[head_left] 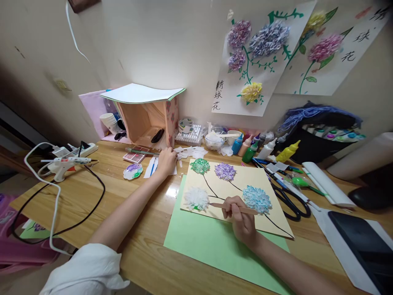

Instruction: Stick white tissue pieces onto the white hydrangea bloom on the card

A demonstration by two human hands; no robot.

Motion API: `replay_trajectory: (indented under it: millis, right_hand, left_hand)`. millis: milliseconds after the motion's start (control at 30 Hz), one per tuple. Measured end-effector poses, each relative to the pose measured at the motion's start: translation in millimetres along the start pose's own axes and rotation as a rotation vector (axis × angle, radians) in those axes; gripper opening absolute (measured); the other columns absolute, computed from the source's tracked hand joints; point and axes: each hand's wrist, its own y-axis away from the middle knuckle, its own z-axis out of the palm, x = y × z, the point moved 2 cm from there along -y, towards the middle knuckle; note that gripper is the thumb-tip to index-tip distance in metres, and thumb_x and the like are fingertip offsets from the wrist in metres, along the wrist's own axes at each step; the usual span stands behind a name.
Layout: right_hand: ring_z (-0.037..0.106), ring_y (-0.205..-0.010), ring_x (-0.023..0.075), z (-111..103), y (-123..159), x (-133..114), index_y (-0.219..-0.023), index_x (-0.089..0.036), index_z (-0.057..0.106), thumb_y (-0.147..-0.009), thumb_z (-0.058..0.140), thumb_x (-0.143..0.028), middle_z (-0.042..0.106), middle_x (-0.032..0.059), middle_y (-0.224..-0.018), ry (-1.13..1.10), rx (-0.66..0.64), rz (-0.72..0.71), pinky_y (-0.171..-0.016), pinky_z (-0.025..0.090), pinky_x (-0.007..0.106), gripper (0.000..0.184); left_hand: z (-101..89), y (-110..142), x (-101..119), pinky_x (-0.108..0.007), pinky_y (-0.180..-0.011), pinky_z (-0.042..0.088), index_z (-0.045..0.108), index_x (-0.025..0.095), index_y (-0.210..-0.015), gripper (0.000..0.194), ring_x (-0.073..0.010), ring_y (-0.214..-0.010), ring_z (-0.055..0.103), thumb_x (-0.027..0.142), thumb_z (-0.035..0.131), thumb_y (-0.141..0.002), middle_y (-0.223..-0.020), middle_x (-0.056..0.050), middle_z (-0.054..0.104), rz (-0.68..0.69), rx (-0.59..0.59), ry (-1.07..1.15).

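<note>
Glossy wood table (147, 241); matt green paper (202, 241); rough, crinkled white flower (196, 196).

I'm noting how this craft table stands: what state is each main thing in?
Right hand: closed around a brown pointed stick
Left hand: fingers curled; grip unclear
White flower: mostly white, green at its lower edge
Blue flower: coloured blue and white
Cream sheet: lying on the green sheet
Palette: smeared with purple and green
Box: open at the front
Paper cups: stacked
</note>
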Motion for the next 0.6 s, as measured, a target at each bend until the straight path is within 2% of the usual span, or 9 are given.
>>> replay_trajectory:
  millis: [100,200,300,333,400,467,533,600]
  right_hand:
    - [0.048,-0.057,0.0125,-0.6,0.5,0.7,-0.071,-0.02,0.049,-0.098,0.029,-0.024,0.05,0.0002,-0.066,0.005,0.006,0.003,-0.054,0.037,0.028,0.034]
    - [0.048,-0.057,0.0127,-0.4,0.9,2.0,-0.071,-0.02,0.05,-0.097,0.029,-0.024,0.05,0.0005,-0.066,0.001,0.007,0.022,-0.052,0.037,0.028,0.034]
    - [0.048,-0.057,0.0127,-0.3,0.8,2.5,-0.072,-0.02,0.051,-0.097,0.03,-0.025,0.05,0.0005,-0.066,-0.006,0.02,0.03,-0.052,0.037,0.028,0.033]
    - [0.048,-0.056,0.0126,-0.4,0.6,2.4,-0.073,-0.02,0.051,-0.097,0.03,-0.025,0.05,0.0004,-0.066,-0.011,0.028,0.03,-0.052,0.037,0.028,0.032]
    - [0.048,-0.055,0.0124,-0.7,-0.2,1.7,-0.074,-0.02,0.051,-0.096,0.03,-0.026,0.05,0.0,-0.065,-0.025,0.044,0.032,-0.052,0.037,0.028,0.031]
    - [0.047,-0.054,0.0123,-1.2,-1.2,0.3,-0.075,-0.02,0.051,-0.096,0.031,-0.027,0.049,-0.0008,-0.063,-0.038,0.066,0.028,-0.051,0.037,0.028,0.03]
    - [0.046,-0.051,0.0123,-1.8,-2.2,-1.7,-0.077,-0.021,0.05,-0.096,0.031,-0.027,0.048,-0.002,-0.06,-0.051,0.09,0.017,-0.051,0.036,0.028,0.028]
    - [0.045,-0.049,0.0123,-2.2,-3.0,-3.8,-0.079,-0.021,0.05,-0.096,0.032,-0.026,0.047,-0.0029,-0.058,-0.065,0.11,0.003,-0.049,0.035,0.028,0.026]
  left_hand:
    - [-6.7,-1.3,-2.0,-0.042,-0.086,0.041,0.066,0.017,-0.078,0.017,-0.0296,-0.1,0.055,0.021,0.051,-0.084,-0.095,-0.013,0.062,-0.026,0.039,0.032]
    - [-19.7,5.2,-2.1,-0.038,-0.085,0.044,0.066,0.017,-0.083,0.017,-0.0254,-0.096,0.058,0.025,0.051,-0.085,-0.095,-0.01,0.064,-0.045,0.058,0.1]
    - [-36.7,22.3,10.2,-0.032,-0.082,0.046,0.066,0.019,-0.084,0.017,-0.0197,-0.092,0.06,0.031,0.053,-0.085,-0.093,-0.006,0.066,-0.02,0.013,0.262]
    - [-43.2,30.1,17.1,-0.031,-0.081,0.046,0.066,0.018,-0.082,0.018,-0.0198,-0.092,0.06,0.033,0.055,-0.084,-0.093,-0.006,0.066,-0.011,-0.02,0.392]
    - [-57.1,47.6,34.0,-0.032,-0.084,0.045,0.066,0.019,-0.077,0.021,-0.021,-0.098,0.059,0.039,0.06,-0.081,-0.099,-0.006,0.065,0.037,-0.121,0.599]
    - [-69.3,65.8,52.0,-0.035,-0.094,0.041,0.067,0.02,-0.076,0.02,-0.0202,-0.102,0.057,0.039,0.062,-0.081,-0.103,-0.005,0.062,0.149,-0.301,0.699]
    - [-77.4,82.4,66.9,-0.035,-0.098,0.039,0.068,0.022,-0.076,0.014,-0.0192,-0.106,0.055,0.034,0.063,-0.081,-0.108,-0.004,0.06,0.285,-0.486,0.728]
    - [-79.7,95.1,76.3,-0.036,-0.1,0.038,0.069,0.023,-0.077,0.009,-0.0193,-0.109,0.052,0.03,0.064,-0.081,-0.111,-0.004,0.059,0.389,-0.604,0.69]
